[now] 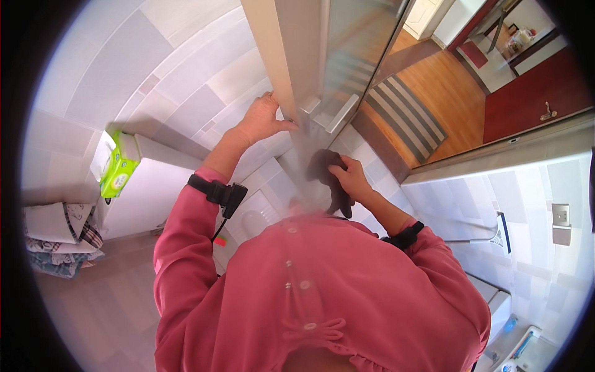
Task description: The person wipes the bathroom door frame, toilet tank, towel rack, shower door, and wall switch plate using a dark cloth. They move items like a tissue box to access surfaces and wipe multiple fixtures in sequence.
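Observation:
My left hand point(261, 119) holds the edge of a glass door point(359, 43) with a beige frame, its thumb on the near side and its fingers at the far side. A dark brown cloth point(322, 167) hangs bunched in my right hand point(354, 181). The cloth is at the lower part of the door, below a pale bar handle point(343, 114). Whether it presses on the door surface I cannot tell, as a hazy patch blurs that spot.
At left, a green tissue pack point(118, 170) sits on a white cabinet point(152, 186), near folded cloths point(59, 232). A squeegee point(501, 233) leans at the right wall. Beyond the doorway lie a striped mat point(406, 115) and a red door point(533, 105). A squat toilet point(255, 214) is below.

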